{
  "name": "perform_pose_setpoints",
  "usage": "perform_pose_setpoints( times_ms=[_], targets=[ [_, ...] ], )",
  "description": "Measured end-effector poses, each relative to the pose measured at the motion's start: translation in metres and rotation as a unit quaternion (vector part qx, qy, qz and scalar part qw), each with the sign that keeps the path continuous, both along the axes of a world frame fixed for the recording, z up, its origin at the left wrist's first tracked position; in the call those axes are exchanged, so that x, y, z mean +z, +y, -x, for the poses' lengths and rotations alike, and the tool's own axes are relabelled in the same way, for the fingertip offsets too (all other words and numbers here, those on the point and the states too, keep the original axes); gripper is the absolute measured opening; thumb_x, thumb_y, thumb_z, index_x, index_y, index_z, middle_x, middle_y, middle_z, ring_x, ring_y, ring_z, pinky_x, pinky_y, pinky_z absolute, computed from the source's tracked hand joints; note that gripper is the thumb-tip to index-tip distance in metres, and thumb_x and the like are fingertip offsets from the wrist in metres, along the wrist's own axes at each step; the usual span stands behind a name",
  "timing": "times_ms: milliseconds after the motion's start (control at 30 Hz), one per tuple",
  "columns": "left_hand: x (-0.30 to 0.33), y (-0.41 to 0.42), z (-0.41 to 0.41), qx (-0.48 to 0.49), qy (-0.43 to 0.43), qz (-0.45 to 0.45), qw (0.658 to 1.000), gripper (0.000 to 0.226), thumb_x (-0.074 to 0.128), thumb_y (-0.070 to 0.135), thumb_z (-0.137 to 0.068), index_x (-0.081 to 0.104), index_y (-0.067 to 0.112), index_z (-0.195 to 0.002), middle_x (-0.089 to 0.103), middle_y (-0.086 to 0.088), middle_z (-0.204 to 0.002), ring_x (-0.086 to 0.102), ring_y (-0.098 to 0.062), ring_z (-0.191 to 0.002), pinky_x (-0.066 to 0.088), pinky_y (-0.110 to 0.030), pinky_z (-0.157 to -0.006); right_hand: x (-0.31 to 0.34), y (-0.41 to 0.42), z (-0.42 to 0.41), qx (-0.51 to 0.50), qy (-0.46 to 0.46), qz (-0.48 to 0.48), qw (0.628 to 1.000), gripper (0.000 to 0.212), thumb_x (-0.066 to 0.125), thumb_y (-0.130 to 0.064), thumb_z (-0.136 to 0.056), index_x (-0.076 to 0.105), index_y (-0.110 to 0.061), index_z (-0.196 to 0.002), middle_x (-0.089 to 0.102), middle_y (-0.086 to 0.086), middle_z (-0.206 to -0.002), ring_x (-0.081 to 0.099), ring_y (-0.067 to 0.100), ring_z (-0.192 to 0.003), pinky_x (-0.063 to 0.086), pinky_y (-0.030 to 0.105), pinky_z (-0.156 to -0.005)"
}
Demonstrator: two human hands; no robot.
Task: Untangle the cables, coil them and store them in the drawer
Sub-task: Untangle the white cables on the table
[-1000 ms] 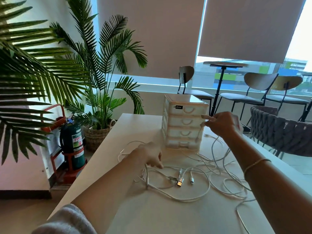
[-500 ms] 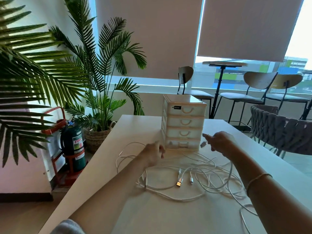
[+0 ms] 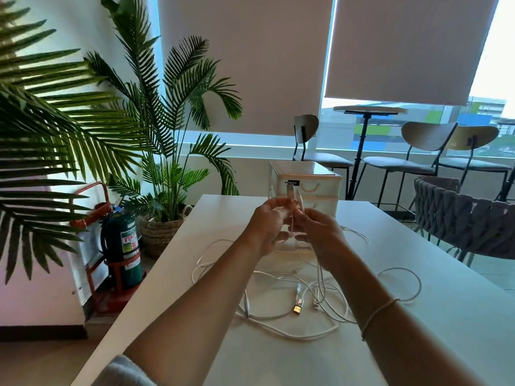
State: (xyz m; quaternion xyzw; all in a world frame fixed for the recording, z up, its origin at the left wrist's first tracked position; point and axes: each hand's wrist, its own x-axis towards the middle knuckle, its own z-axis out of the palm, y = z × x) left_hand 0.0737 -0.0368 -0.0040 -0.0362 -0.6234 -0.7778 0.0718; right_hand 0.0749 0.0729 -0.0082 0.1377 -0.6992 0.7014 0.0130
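The white counter (image 3: pixel 418 316) carries a loose tangle of white cables (image 3: pixel 292 321) in the near-centre area. A gold-coloured USB plug (image 3: pixel 298 309) lies in the middle of the tangle, with a smaller plug (image 3: pixel 315 304) just beside it to the right. One loop extends to the right, near the right forearm, which wears a thin bracelet (image 3: pixel 376 316).

Above the tangle, both hands are raised and close together. The left hand (image 3: pixel 266 227) and the right hand (image 3: pixel 320 232) each have their fingers closed in a pinch on the same cable end (image 3: pixel 291 201), which stands upright between them; its plug points upward.

Directly behind the hands stands a small white drawer unit (image 3: pixel 320 188) on the counter. Its visible drawers are closed.

Further left, beside the counter, are a green fire extinguisher (image 3: pixel 119 246) and potted palms (image 3: pixel 167 151). Chairs (image 3: pixel 423 151) stand by the window.
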Motion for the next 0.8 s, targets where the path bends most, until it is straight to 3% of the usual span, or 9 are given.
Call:
perform_pose_setpoints(
  times_ms=[233,433,533,567,600,633,667,700,800],
  targets=[
    [0.0,0.0,-0.006,-0.033,-0.005,-0.072,0.997,0.012,0.052,0.015,-0.093,0.062,0.008,-0.093,0.064,-0.008,-0.082,0.062,-0.023,-0.077,0.052,-0.045,-0.079,0.0,-0.005,-0.002,0.012,0.017,0.078,0.997,0.015,0.055,-0.013,-0.091,0.069,-0.008,-0.092,0.064,0.005,-0.07,0.061,0.013,-0.062,0.054,0.024,-0.06],
    [0.003,-0.005,0.0,0.039,0.003,-0.055,0.998,0.065,0.062,0.01,-0.086,0.028,0.006,-0.141,0.043,-0.018,-0.141,0.062,-0.019,-0.088,0.05,-0.027,-0.073,-0.002,-0.001,-0.005,0.027,-0.01,0.05,0.998,0.015,0.058,-0.019,-0.09,0.068,-0.011,-0.084,0.06,0.004,-0.064,0.053,0.013,-0.049,0.046,0.024,-0.049],
    [0.005,-0.005,0.0,0.014,0.03,-0.029,0.999,0.035,0.057,0.007,-0.089,0.052,0.011,-0.124,0.06,-0.012,-0.114,0.061,-0.015,-0.076,0.052,-0.033,-0.073,-0.001,-0.002,-0.006,0.035,-0.019,0.041,0.998,0.02,0.054,-0.024,-0.092,0.068,-0.012,-0.085,0.057,0.006,-0.064,0.048,0.016,-0.05,0.043,0.027,-0.051],
    [0.005,-0.004,-0.002,0.005,0.039,-0.024,0.999,0.026,0.055,0.007,-0.09,0.057,0.009,-0.116,0.063,-0.009,-0.098,0.059,-0.011,-0.063,0.048,-0.03,-0.053,0.001,-0.003,-0.007,0.04,-0.02,0.039,0.998,0.024,0.052,-0.027,-0.093,0.068,-0.011,-0.086,0.056,0.005,-0.062,0.047,0.016,-0.049,0.042,0.028,-0.05],
    [0.004,-0.005,-0.003,0.004,0.041,-0.022,0.999,0.022,0.055,0.008,-0.091,0.059,0.008,-0.113,0.061,-0.006,-0.085,0.055,-0.006,-0.052,0.048,-0.05,-0.076,0.002,-0.004,-0.007,0.045,-0.019,0.036,0.998,0.028,0.05,-0.03,-0.094,0.068,-0.01,-0.087,0.055,0.005,-0.06,0.046,0.016,-0.046,0.042,0.028,-0.049],
    [0.003,-0.005,-0.002,0.006,0.042,-0.018,0.999,0.022,0.055,0.011,-0.092,0.059,0.007,-0.113,0.06,-0.004,-0.08,0.053,-0.002,-0.047,0.026,-0.052,-0.09,0.004,-0.005,-0.008,0.048,-0.02,0.032,0.998,0.032,0.048,-0.033,-0.094,0.068,-0.008,-0.088,0.054,0.005,-0.059,0.046,0.015,-0.044,0.043,0.027,-0.047],
    [0.002,-0.005,-0.002,0.014,0.044,0.001,0.999,0.022,0.056,0.015,-0.092,0.059,0.009,-0.112,0.061,-0.002,-0.079,0.055,-0.002,-0.046,0.048,-0.044,-0.077,0.006,-0.006,-0.008,0.052,-0.022,0.03,0.998,0.035,0.047,-0.035,-0.094,0.067,-0.007,-0.089,0.054,0.005,-0.058,0.046,0.015,-0.042,0.043,0.026,-0.045],
    [0.003,-0.006,-0.004,0.024,0.051,0.024,0.998,0.019,0.057,0.019,-0.091,0.06,0.013,-0.108,0.062,-0.001,-0.08,0.058,-0.001,-0.05,0.052,-0.033,-0.067,0.007,-0.006,-0.009,0.059,-0.027,0.029,0.997,0.037,0.046,-0.038,-0.094,0.066,-0.007,-0.089,0.055,0.005,-0.057,0.048,0.014,-0.04,0.044,0.025,-0.044],
    [0.002,-0.007,-0.004,0.036,0.063,0.079,0.994,0.003,0.057,0.02,-0.091,0.059,0.02,-0.092,0.065,0.002,-0.081,0.063,-0.001,-0.062,0.044,-0.01,-0.052,0.009,-0.003,-0.009,0.08,-0.045,0.032,0.995,0.041,0.043,-0.04,-0.095,0.063,-0.005,-0.087,0.058,0.006,-0.059,0.052,0.013,-0.037,0.046,0.023,-0.041]
  ],
)
